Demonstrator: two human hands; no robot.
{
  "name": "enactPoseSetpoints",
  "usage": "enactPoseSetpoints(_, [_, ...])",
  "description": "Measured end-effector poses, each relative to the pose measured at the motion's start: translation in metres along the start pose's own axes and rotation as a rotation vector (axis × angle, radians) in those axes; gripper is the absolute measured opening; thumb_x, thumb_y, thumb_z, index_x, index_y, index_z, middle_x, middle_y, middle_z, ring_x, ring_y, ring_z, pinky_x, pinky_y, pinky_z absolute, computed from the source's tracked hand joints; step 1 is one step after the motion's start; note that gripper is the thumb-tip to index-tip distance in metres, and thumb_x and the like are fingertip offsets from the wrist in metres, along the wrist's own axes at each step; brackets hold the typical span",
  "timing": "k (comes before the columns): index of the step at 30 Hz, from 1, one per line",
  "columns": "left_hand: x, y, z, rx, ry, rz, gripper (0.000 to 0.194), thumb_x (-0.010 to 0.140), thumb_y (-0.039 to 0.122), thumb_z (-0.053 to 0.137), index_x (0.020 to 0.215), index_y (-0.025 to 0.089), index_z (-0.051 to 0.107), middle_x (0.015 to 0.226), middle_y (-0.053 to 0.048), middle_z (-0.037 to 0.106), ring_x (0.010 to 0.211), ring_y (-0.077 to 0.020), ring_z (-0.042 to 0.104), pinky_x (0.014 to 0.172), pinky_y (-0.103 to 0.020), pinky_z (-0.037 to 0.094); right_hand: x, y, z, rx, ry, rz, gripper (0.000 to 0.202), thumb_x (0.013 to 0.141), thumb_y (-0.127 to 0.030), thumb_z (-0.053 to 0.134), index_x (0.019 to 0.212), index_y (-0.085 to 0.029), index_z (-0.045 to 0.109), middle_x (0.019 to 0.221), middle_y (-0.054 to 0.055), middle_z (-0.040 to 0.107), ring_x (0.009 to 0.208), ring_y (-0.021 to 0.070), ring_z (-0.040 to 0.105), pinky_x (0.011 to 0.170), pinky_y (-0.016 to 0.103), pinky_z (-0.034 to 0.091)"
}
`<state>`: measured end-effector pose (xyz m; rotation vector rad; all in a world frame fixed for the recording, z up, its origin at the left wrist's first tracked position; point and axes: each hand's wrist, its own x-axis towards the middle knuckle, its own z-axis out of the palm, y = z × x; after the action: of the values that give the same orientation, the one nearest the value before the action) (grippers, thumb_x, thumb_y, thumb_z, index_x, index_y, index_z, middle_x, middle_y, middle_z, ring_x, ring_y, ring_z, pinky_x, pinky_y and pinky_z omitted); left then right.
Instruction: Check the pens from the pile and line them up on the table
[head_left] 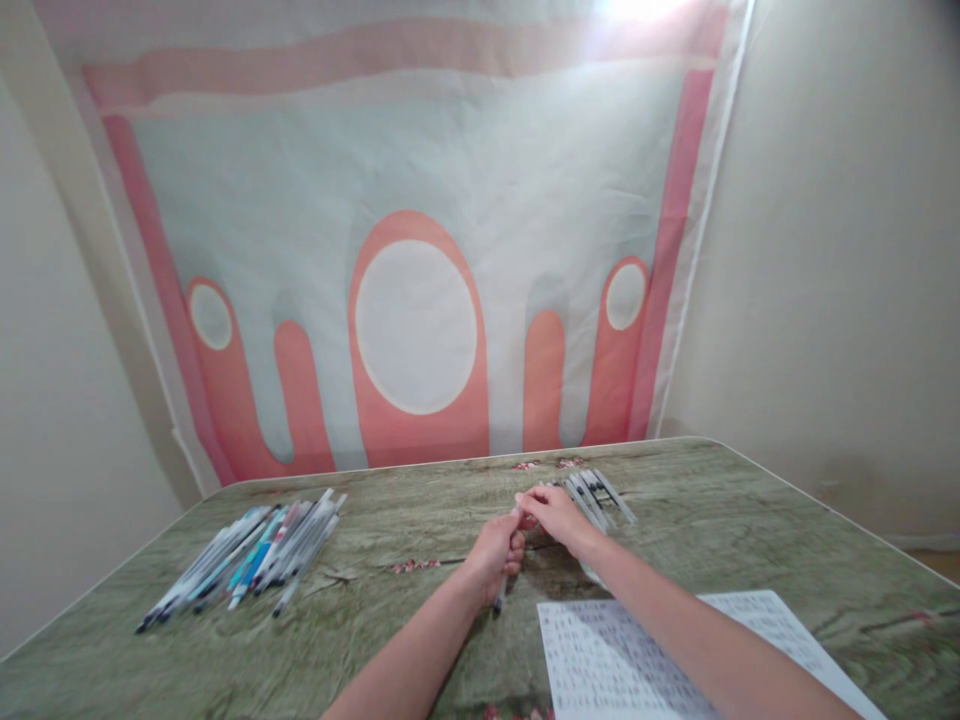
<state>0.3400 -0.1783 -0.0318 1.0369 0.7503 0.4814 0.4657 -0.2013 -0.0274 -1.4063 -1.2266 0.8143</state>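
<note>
My left hand [495, 555] is closed around a pen [500, 597], whose dark lower end sticks out beneath the fist. At the pen's upper end, the fingertips of my right hand [559, 513] pinch together, touching my left thumb area; the exact part they grip is small and blurred. Just beyond my right hand lies a row of clear pens and pen parts [600, 495], some with black pieces, partly hidden by the hand. Over to the left, a loose pile of pens [259, 555] in clear, white, blue and dark colours rests on the table.
A sheet of paper covered in rows of writing [600, 660] lies under my right forearm at the front right. The wood-patterned table [375, 640] reaches back to a wall hanging [416, 320] with coral shapes. Plain walls stand on both sides.
</note>
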Motion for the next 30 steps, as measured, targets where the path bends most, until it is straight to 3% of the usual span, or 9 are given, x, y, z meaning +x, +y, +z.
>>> enactPoseSetpoints(3, [0.001,-0.001,-0.002,-0.009,-0.009,0.036,0.042,0.068,0.055,0.049,0.082,0.015,0.048,0.049,0.008,0.031,0.036,-0.0008,0.018,0.036,-0.016,0.006,0.001,0.001,0.000,0.006,0.001,-0.015,0.033,0.071,-0.044,0.049,0.065,-0.013,0.060,0.058,0.001,0.058,0.053,0.0104,0.051,0.051,0.021,0.038])
enactPoseSetpoints(10, [-0.001,0.002,-0.002,0.019,-0.032,0.040,0.042,0.068,0.056,0.048,0.082,0.017,0.048,0.046,0.010,0.020,0.036,-0.0011,0.012,0.037,-0.017,0.002,-0.004,-0.009,-0.002,0.005,0.003,0.004,0.034,0.072,-0.045,0.048,0.064,-0.013,0.059,0.052,-0.001,0.053,0.046,0.0082,0.045,0.043,0.019,0.031])
enactPoseSetpoints(16, [-0.001,0.003,0.001,0.073,0.003,0.017,0.041,0.068,0.058,0.045,0.083,0.019,0.046,0.045,0.011,0.019,0.035,-0.0009,0.011,0.038,-0.017,0.002,-0.003,-0.008,-0.004,-0.015,-0.021,-0.058,0.036,0.073,-0.044,0.048,0.060,-0.012,0.059,0.051,-0.001,0.054,0.045,0.0079,0.043,0.045,0.020,0.032])
enactPoseSetpoints(30, [-0.002,0.004,0.002,0.117,0.021,-0.014,0.042,0.069,0.058,0.043,0.085,0.020,0.045,0.045,0.011,0.021,0.034,-0.0007,0.013,0.039,-0.015,0.005,-0.003,-0.004,-0.004,-0.054,-0.014,-0.025,0.038,0.071,-0.048,0.047,0.059,-0.013,0.057,0.053,0.000,0.055,0.049,0.0094,0.046,0.047,0.020,0.034])
